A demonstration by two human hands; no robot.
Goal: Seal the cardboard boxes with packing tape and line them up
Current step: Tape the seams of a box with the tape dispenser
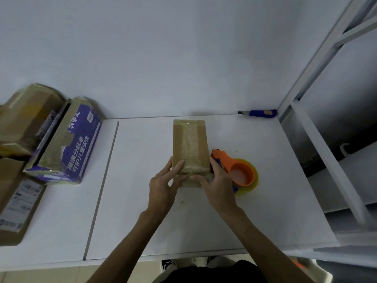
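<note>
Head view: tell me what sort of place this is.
Likely a small parcel-packing station: a white table holds a taped cardboard box, an orange tape dispenser and a blue utility knife, beside white metal shelving.

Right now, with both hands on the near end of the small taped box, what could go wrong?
The tape strip along the small box looks wrinkled. Where the left hand and right hand grip its near end, it may crease and seal poorly. The tape dispenser lies close beside the right hand, so shifting the box could knock it.

head camera, looking steeply down, close over table [265,201].
</note>
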